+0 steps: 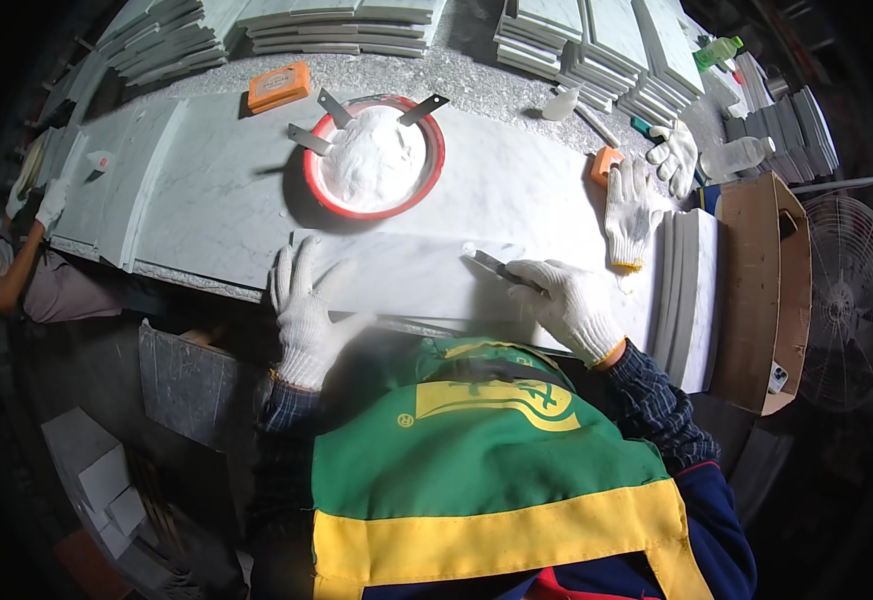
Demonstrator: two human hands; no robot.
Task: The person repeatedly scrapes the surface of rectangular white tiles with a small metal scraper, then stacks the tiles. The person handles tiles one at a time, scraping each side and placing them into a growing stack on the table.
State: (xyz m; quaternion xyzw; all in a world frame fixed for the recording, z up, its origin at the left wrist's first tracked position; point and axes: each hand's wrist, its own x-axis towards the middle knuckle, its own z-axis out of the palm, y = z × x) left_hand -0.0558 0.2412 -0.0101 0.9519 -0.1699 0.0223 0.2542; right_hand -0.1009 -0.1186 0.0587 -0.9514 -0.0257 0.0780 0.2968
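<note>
A white and grey marble strip (397, 280) lies in front of me along the bench's near edge. My left hand (307, 300), in a white knit glove, rests with spread fingers at the strip's left end. In my right hand (562, 300), also gloved, is a thin metal scraper blade (495, 265). Its tip touches or nearly touches the strip, beside a small dab of white paste (469, 249). Beyond the strip stands a red-rimmed bowl (439, 165) heaped with white paste or powder (375, 155). Three flat metal blades (425, 110) stick out of it at the rim.
Marble slabs (342, 25) are stacked along the back. An orange block (279, 87) sits behind the bowl. Spare gloves (632, 215), another orange block (606, 165), upright slabs (692, 300), a cardboard box (757, 300) and a fan (842, 300) are at right. A co-worker's gloved hand (52, 205) is far left.
</note>
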